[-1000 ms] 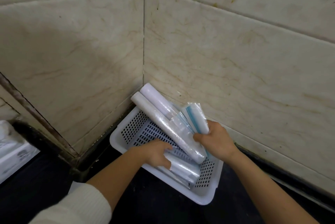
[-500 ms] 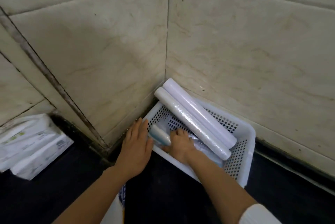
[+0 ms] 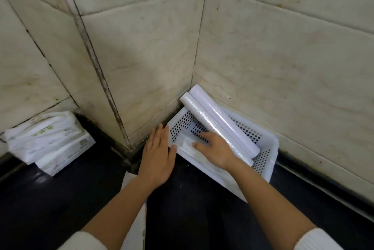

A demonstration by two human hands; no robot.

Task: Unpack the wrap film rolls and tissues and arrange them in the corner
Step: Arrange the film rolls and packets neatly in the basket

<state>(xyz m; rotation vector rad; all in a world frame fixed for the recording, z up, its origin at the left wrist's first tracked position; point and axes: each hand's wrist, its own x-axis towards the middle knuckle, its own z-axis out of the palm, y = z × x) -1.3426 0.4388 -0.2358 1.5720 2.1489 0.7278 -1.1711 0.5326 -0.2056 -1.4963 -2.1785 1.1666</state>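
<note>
Now the right hand presses flat, unclenched, on wrapped rolls in the basket; left hand spread beside it.

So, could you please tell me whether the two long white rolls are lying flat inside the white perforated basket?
No: the two long white rolls lie tilted, far ends propped above the basket rim in the corner.

Two bare forearms are visible. Each ends, near the lower frame edge, in a cream-white ribbed knit sleeve cuff, pushed up the arm. Left hand and right hand: no gloves, rings, watch or wristbands observed on either.
</note>
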